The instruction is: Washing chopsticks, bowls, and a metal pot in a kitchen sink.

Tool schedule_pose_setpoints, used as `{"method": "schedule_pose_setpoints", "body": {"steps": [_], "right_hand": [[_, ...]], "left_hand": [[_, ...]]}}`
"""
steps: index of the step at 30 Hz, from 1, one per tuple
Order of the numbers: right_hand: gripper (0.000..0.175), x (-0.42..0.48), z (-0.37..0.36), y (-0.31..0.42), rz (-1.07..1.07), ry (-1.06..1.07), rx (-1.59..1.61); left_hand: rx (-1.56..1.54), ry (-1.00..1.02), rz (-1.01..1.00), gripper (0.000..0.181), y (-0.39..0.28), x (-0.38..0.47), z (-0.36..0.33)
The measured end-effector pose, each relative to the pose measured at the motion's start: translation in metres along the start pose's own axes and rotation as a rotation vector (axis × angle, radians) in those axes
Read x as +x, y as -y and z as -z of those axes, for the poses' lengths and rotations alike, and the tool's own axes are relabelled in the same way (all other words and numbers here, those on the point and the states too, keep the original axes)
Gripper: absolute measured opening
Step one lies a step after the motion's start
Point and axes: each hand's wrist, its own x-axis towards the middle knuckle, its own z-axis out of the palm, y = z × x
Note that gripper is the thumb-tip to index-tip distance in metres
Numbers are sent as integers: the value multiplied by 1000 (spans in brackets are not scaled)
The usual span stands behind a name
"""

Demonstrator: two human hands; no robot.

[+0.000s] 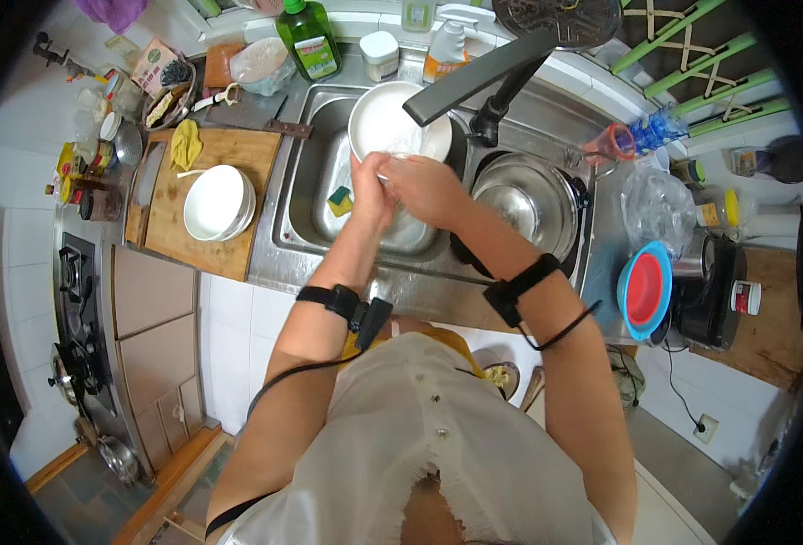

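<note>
My left hand [374, 191] and my right hand [432, 191] meet over the left sink basin [313, 184], fingers curled together under the black faucet spout [469, 78]. A small white edge shows between them; what it belongs to is hidden by my fingers. Right beyond my fingertips is a white plate [377, 119], overlapping the basin's back rim. Water glistens on it below the spout. Another white dish [437, 139] shows partly beside it. Whether my hands grip the plate is not clear. A green and yellow sponge [340, 201] lies on the basin floor, left of my left hand.
Stacked white bowls [219, 203] and a yellow cloth [186, 145] rest on the wooden cutting board [238, 252]. A steel pot [524, 194] fills the right basin. Behind stand a green detergent bottle [311, 48] and a spray bottle [446, 51]. Colored basins [645, 289] sit at right.
</note>
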Motion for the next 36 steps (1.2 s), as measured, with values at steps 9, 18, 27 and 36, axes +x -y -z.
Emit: {"method": "schedule_pose_setpoints", "body": {"steps": [9,18,27,36], "right_hand": [[23,-24,-9,-38,-134,108,-205],[28,-10,-57,-12,-1255,-335,1180],[33,-17,-78,-17,-1521,-300,1508],[51,-9,-35,15,-833,-395,514]], "left_hand": [[262,69,48,61,-12,3,20],[458,108,-268,64,-10,3,22],[650,-31,-404,67,14,-2,21],[280,-6,182,44,17,24,54]]}}
